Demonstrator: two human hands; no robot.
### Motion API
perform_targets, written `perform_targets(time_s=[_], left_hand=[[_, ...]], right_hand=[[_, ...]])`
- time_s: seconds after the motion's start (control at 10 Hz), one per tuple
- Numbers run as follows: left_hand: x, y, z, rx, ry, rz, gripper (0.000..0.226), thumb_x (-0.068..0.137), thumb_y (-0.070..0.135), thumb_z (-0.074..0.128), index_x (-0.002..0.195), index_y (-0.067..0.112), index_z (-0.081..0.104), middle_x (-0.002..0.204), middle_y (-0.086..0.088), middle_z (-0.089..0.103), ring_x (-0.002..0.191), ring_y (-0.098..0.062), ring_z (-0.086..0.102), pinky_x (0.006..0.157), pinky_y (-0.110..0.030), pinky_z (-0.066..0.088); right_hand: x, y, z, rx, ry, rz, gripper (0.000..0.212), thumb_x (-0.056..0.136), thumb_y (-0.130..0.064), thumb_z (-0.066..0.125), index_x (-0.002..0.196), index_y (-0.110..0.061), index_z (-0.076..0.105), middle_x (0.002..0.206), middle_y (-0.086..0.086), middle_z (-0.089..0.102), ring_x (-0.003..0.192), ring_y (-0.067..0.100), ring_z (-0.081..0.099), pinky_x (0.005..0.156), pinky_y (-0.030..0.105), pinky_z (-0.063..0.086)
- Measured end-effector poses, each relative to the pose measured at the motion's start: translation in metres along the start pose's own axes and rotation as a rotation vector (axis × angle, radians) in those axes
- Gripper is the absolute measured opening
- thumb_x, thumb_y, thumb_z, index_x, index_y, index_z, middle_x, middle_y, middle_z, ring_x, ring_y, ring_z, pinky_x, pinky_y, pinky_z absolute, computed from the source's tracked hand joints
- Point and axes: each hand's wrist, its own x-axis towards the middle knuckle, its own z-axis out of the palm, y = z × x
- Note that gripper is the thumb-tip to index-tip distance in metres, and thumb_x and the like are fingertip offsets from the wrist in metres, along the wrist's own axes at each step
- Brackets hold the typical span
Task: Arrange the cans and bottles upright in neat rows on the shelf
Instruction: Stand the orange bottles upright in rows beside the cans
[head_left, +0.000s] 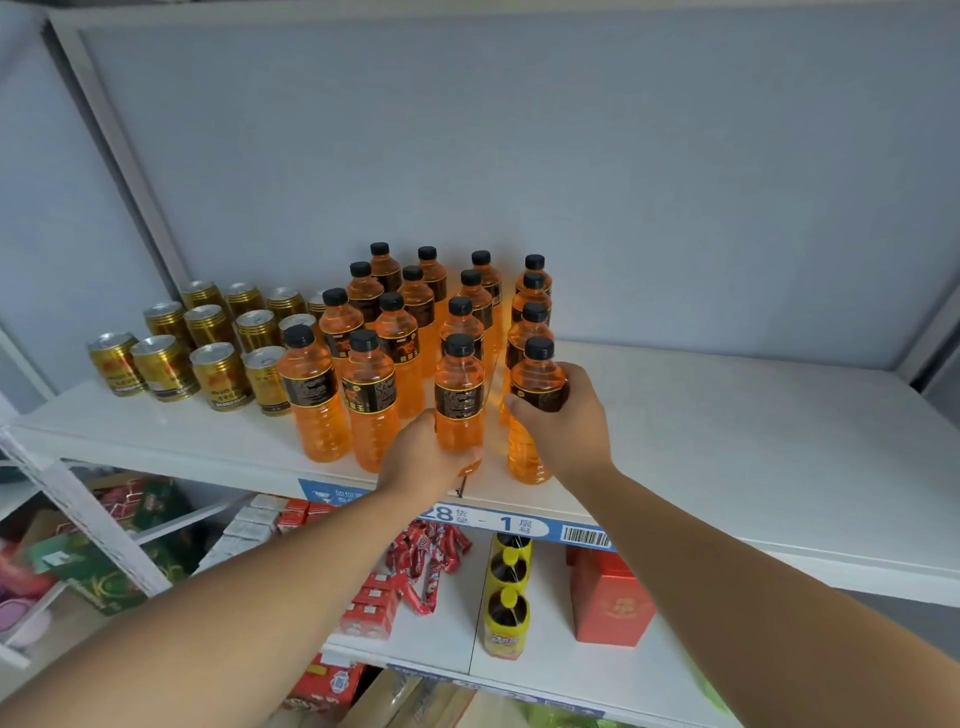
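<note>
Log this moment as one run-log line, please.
left hand: grips third front bottle | right hand: grips fourth front bottle | cans: upright rows

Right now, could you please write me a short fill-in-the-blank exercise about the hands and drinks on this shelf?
1. The left hand grips the front bottle, which is full of ____ drink.
2. The right hand holds the corner bottle at the ____ end of the front row.
3. The gold cans stand to the ____ of the bottles.
4. Every bottle's cap is ____.

Missing words: orange; right; left; black.
</note>
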Motion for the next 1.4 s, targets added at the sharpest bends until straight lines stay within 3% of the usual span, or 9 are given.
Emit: perform_targets(time_s=[0.1, 0.4, 0.5, 0.7, 0.9, 1.0, 1.1, 1.3, 1.4], left_hand=[[0.003, -0.004, 0.001, -0.017, -0.016, 0.008, 0.056, 0.079, 0.052, 0.081, 0.124, 0.024, 0.06, 0.122, 0.002, 0.072, 0.11, -0.024, 0.067, 0.088, -0.037, 0.053], [0.009, -0.01, 0.002, -0.017, -0.068, 0.021, 0.062, 0.082, 0.05, 0.078, 0.133, 0.027, 0.052, 0.132, 0.002, 0.067, 0.12, -0.025, 0.064, 0.094, -0.039, 0.052], [0.01, -0.011, 0.002, -0.018, -0.078, 0.01, 0.062, 0.082, 0.051, 0.078, 0.133, 0.028, 0.052, 0.13, 0.003, 0.068, 0.118, -0.024, 0.064, 0.092, -0.038, 0.052], [0.013, -0.014, 0.004, -0.017, -0.086, -0.005, 0.067, 0.08, 0.053, 0.079, 0.133, 0.024, 0.051, 0.13, 0.002, 0.067, 0.117, -0.024, 0.064, 0.089, -0.037, 0.052], [0.018, -0.016, 0.002, -0.017, -0.118, 0.008, 0.066, 0.077, 0.054, 0.081, 0.128, 0.023, 0.053, 0.125, 0.0, 0.068, 0.11, -0.023, 0.065, 0.077, -0.03, 0.042], [0.02, -0.018, 0.0, -0.002, -0.163, 0.016, 0.066, 0.078, 0.054, 0.08, 0.128, 0.022, 0.053, 0.125, -0.001, 0.068, 0.109, -0.024, 0.065, 0.077, -0.031, 0.043], [0.02, -0.021, -0.001, 0.01, -0.203, 0.045, 0.063, 0.08, 0.055, 0.077, 0.129, 0.022, 0.055, 0.126, 0.0, 0.068, 0.111, -0.025, 0.065, 0.082, -0.033, 0.048], [0.004, -0.03, -0.019, 0.094, -0.255, 0.098, 0.051, 0.082, 0.057, 0.073, 0.115, 0.019, 0.059, 0.107, 0.004, 0.07, 0.091, -0.019, 0.067, 0.079, -0.039, 0.058], [-0.007, -0.034, -0.03, 0.086, -0.244, 0.105, 0.053, 0.083, 0.058, 0.072, 0.118, 0.02, 0.06, 0.11, 0.005, 0.068, 0.095, -0.019, 0.066, 0.08, -0.036, 0.055]], right_hand=[[0.0, -0.002, 0.004, -0.012, -0.001, 0.008, 0.053, 0.079, -0.046, 0.08, 0.121, -0.038, 0.049, 0.095, -0.03, 0.057, 0.085, -0.011, 0.057, 0.067, 0.008, 0.04], [-0.004, -0.004, 0.017, -0.042, 0.003, 0.016, 0.054, 0.08, -0.048, 0.079, 0.118, -0.041, 0.041, 0.097, -0.029, 0.054, 0.09, 0.0, 0.057, 0.068, 0.01, 0.043], [-0.006, -0.005, 0.02, -0.056, -0.009, 0.025, 0.06, 0.08, -0.048, 0.08, 0.126, -0.036, 0.043, 0.104, -0.022, 0.056, 0.095, 0.004, 0.058, 0.071, 0.014, 0.046], [-0.008, -0.007, 0.019, -0.074, -0.028, 0.046, 0.07, 0.08, -0.043, 0.081, 0.136, -0.031, 0.04, 0.109, -0.02, 0.054, 0.1, 0.005, 0.057, 0.068, 0.009, 0.043], [-0.015, -0.008, 0.023, -0.13, -0.014, 0.057, 0.081, 0.079, -0.038, 0.084, 0.142, -0.03, 0.034, 0.124, -0.013, 0.058, 0.111, 0.012, 0.059, 0.082, 0.022, 0.051], [-0.023, -0.003, 0.022, -0.137, -0.013, 0.096, 0.091, 0.078, -0.038, 0.084, 0.148, -0.027, 0.028, 0.133, -0.005, 0.06, 0.116, 0.017, 0.061, 0.091, 0.034, 0.053], [-0.032, 0.002, 0.02, -0.195, 0.001, 0.155, 0.094, 0.078, -0.04, 0.083, 0.151, -0.024, 0.026, 0.139, 0.0, 0.056, 0.12, 0.021, 0.058, 0.09, 0.036, 0.052], [-0.061, 0.006, 0.015, -0.247, 0.128, 0.155, 0.082, 0.078, -0.045, 0.08, 0.143, -0.022, 0.036, 0.138, 0.002, 0.051, 0.118, 0.017, 0.052, 0.086, 0.029, 0.044], [-0.077, 0.0, 0.013, -0.275, 0.188, 0.097, 0.073, 0.079, -0.048, 0.078, 0.137, -0.02, 0.043, 0.13, -0.001, 0.052, 0.113, 0.014, 0.052, 0.085, 0.03, 0.045]])
